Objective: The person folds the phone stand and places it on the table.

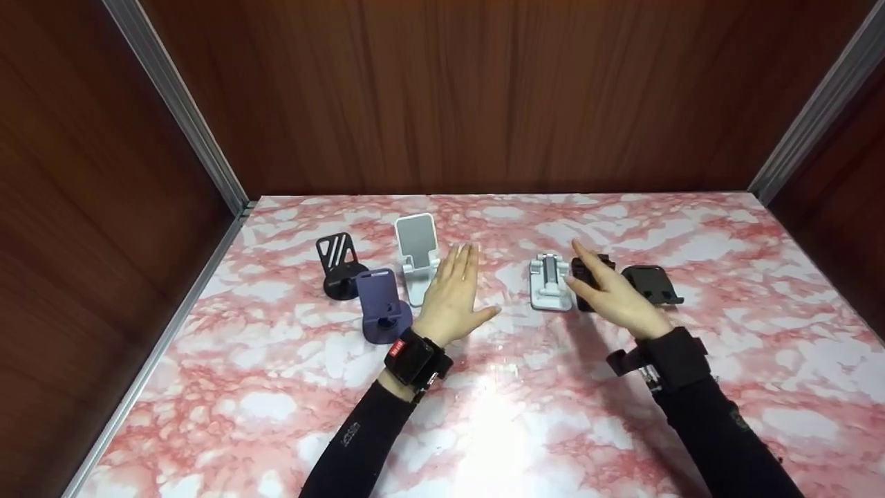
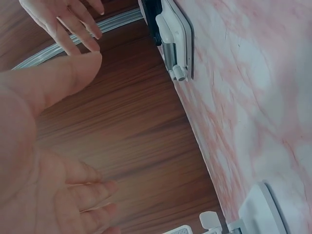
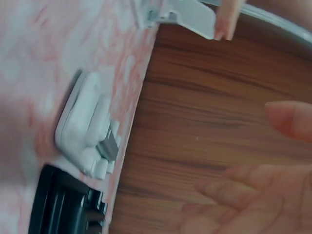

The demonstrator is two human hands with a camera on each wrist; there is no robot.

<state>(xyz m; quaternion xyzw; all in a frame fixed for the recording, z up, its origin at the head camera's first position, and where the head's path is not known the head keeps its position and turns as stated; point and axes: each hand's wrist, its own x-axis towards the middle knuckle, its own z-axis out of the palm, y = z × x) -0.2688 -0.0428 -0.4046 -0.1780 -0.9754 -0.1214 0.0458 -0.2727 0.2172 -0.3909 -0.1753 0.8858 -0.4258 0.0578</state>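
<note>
My left hand (image 1: 453, 297), fingers straight and thumb spread, hovers beside the upright white phone stand (image 1: 417, 242) and overlaps its base in the head view. My right hand (image 1: 615, 290) is held with fingers extended over a black folded stand (image 1: 586, 283), partly hiding it. Just left of that lies a white folded phone stand (image 1: 550, 283), seen from the side in the right wrist view. A dark stand with a tilted plate (image 1: 652, 283) sits to the right. Nothing shows in either palm in the wrist views.
A purple phone stand (image 1: 380, 304) and a black slotted stand (image 1: 337, 266) stand upright left of my left hand. The pink-and-white marbled table (image 1: 276, 401) is bounded by wood-grain panels (image 1: 484, 97) with metal corner strips.
</note>
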